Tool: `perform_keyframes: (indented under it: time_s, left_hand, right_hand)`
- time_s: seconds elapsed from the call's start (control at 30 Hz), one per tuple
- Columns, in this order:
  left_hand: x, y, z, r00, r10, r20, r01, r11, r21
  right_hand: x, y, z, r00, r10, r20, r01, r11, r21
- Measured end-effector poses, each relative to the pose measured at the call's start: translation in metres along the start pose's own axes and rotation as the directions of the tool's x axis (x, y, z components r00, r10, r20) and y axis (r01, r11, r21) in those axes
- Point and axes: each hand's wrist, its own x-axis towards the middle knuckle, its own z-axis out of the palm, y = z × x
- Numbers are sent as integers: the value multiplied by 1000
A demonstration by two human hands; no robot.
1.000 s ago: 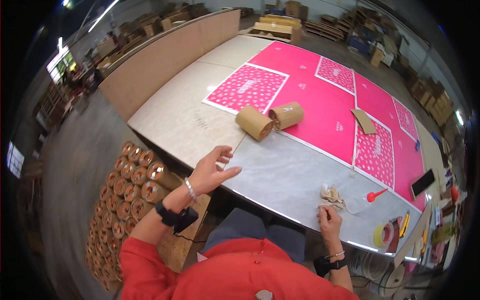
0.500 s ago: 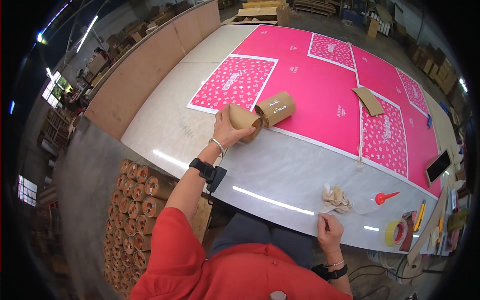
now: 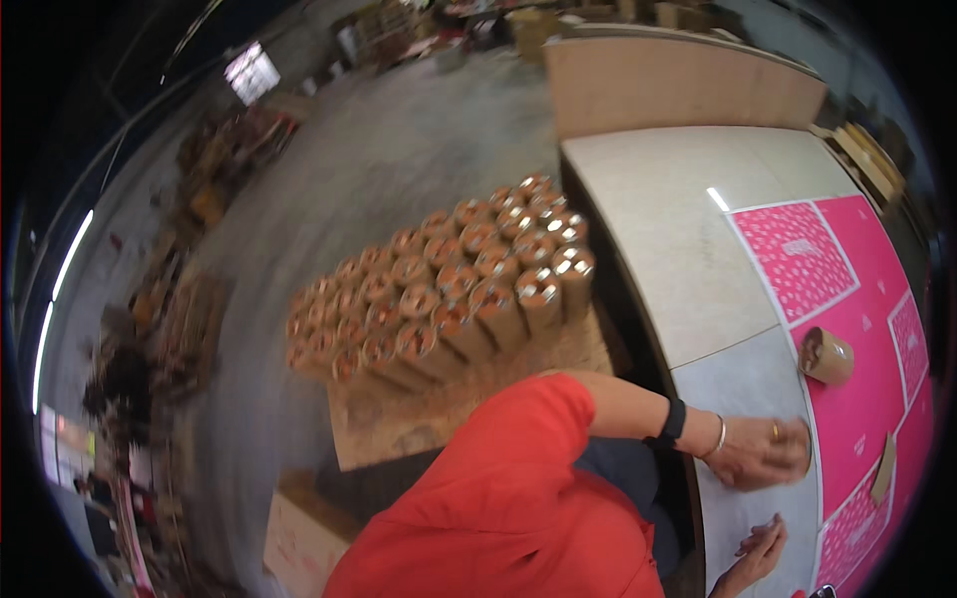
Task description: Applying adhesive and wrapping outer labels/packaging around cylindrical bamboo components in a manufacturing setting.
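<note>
My left hand (image 3: pixel 763 451) is over the grey table near the edge of a pink printed sheet (image 3: pixel 852 389), blurred by motion. Its fingers are round a brown cardboard tube (image 3: pixel 806 439), of which only a rim shows past them. A second cardboard tube (image 3: pixel 829 357) lies on its side on the pink sheet, just beyond that hand. Closer to my body, my right hand (image 3: pixel 760 550) hovers by the table with its fingers loosely apart and nothing visible in them.
To the left, several upright cardboard tubes (image 3: pixel 439 299) stand packed together on a wooden board (image 3: pixel 384 429). A carton (image 3: pixel 304 533) sits below them. An upright wooden panel (image 3: pixel 678 90) borders the table's far end. A cardboard strip (image 3: pixel 885 466) rests on the pink sheet.
The view has swung left, bringing the packed tubes to the middle. My left hand and its tube are now closer to my right hand, whose fingers have loosened from a curl.
</note>
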Motion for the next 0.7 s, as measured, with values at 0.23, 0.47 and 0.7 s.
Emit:
perform_keyframes:
  time_s: [0.23,0.47,0.7]
  left_hand:
    - [-22,38,-20,994,71,86,-79,993,91]
    - [6,42,-17,373,-872,318,926,332,-178]
    - [23,20,-17,400,-794,457,884,467,38]
  right_hand:
    - [51,-23,17,977,-73,198,99,987,-125]
    - [53,-23,4,969,-99,225,176,917,-358]
    - [38,-56,18,973,-68,222,177,837,-518]
